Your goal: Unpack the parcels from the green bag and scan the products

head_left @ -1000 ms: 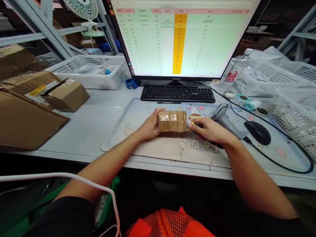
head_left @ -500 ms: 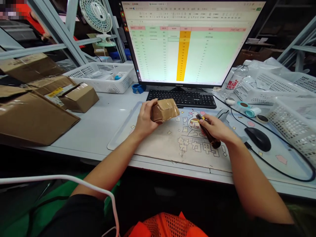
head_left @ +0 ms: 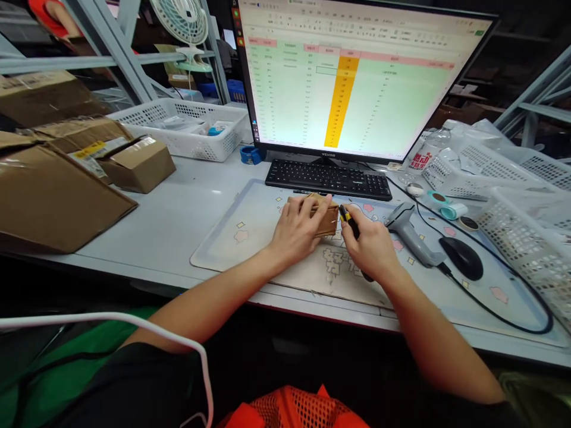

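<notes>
A small brown cardboard box (head_left: 329, 222) rests on the printed desk mat (head_left: 232, 238), in front of the keyboard. My left hand (head_left: 298, 224) lies over it with the fingers wrapped across its top and side. In my right hand (head_left: 371, 241) is a black and yellow utility knife (head_left: 349, 220), gripped with the fingers closed round its handle. The knife's front end is close against the box's right side; whether the blade touches the cardboard I cannot tell. Most of the handle is hidden under my right hand.
A monitor (head_left: 366, 89) and keyboard (head_left: 328, 178) stand behind. Right of my hands are a grey barcode scanner (head_left: 414, 235), a black mouse (head_left: 461, 257) and white baskets (head_left: 526, 232). Cardboard boxes (head_left: 57, 196) and another white basket (head_left: 218, 145) occupy the left.
The box has come down and right onto the mat, and my left hand now covers its top. My right hand has moved left, bringing the knife up to the box.
</notes>
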### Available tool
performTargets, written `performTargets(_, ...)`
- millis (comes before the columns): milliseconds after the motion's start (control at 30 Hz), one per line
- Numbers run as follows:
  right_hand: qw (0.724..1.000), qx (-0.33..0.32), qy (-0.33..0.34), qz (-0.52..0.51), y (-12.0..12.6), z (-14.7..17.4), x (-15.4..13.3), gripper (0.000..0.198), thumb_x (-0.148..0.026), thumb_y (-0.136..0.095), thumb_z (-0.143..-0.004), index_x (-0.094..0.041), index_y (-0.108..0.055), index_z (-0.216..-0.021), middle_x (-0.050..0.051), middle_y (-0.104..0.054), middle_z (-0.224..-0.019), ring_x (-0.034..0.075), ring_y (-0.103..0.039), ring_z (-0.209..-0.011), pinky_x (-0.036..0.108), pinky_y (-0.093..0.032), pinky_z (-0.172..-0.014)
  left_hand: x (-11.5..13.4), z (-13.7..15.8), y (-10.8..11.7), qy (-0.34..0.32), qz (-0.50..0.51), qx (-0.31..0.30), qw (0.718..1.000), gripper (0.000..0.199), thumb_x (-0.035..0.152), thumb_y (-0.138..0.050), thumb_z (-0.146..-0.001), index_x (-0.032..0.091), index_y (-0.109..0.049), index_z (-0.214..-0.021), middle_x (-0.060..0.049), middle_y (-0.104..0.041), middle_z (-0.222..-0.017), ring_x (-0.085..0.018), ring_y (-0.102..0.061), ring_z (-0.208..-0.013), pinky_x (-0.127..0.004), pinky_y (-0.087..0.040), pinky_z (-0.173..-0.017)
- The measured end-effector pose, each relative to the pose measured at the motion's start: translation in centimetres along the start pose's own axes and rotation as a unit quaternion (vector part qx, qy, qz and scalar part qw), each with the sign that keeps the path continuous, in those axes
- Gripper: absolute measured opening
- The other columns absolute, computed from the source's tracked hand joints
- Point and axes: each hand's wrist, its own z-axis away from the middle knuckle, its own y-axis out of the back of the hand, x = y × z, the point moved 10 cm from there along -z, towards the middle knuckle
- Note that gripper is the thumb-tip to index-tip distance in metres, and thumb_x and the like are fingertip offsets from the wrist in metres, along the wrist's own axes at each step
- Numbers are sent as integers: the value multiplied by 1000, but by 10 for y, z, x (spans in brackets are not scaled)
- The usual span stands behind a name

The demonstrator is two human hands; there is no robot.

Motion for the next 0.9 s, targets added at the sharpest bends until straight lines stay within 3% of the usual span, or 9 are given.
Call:
performTargets(167,995,-43,-29,88,-16,-1,0,61,-35,-39,-108,-18,-43,-167,18,-78,-98,38,-75,-87,46,-55,-80,-1,-4,-3,0,8,5,1000,84,24,-73,-88,17,-39,-165,-19,-58,-128,-40,-48,-119,-51,-44,-98)
performTargets(367,981,-101,-73,148,-34,7,-6,63,-30,-36,-108,-9,-36,-168,23,-77,-92,38,-76,-84,46,-56,-77,0,-4,-5,-2,19,10,1000,76,23,-68,-91,21,-44,-163,-18,-57,-126,-37,-49,-116,-51,-46,-98)
performTargets(533,971,-171,-55,160,-52,17,-5,59,-27,-38,-107,-12,-45,-163,24,-78,-101,39,-76,-94,45,-55,-79,-14,-2,0,28,33,30,999,83,21,-76,-84,24,-47,-161,-16,-57,-127,-37,-48,-117,-53,-47,-102)
performTargets(600,983,-140,-32,113,-41,14,0,55,-31,-41,-107,-17,-51,-160,21,-79,-104,38,-76,-94,44,-55,-82,-28,1,10,50,63,63,995,78,23,-77,-85,25,-50,-158,-16,-57,-130,-37,-48,-121,-55,-47,-106)
performTargets(733,998,-27,46,-37,4,7,11,47,-37,-44,-109,-23,-60,-150,14,-79,-117,33,-74,-99,41,-55,-88,-63,9,24,72,202,127,968,72,40,-82,-89,27,-52,-153,-13,-60,-136,-34,-54,-125,-52,-48,-111)
performTargets(800,993,8,90,-79,22,6,13,43,-35,-43,-109,-24,-63,-146,11,-76,-127,31,-73,-107,40,-53,-95,-68,9,20,37,267,116,956,75,45,-83,-88,28,-51,-153,-12,-60,-141,-33,-56,-129,-50,-48,-113)
performTargets(900,987,15,149,-59,34,3,5,43,-32,-43,-110,-26,-63,-148,9,-75,-128,29,-69,-114,42,-48,-105,-68,9,9,4,314,87,945,74,47,-82,-88,28,-51,-153,-12,-61,-144,-33,-57,-132,-50,-49,-114)
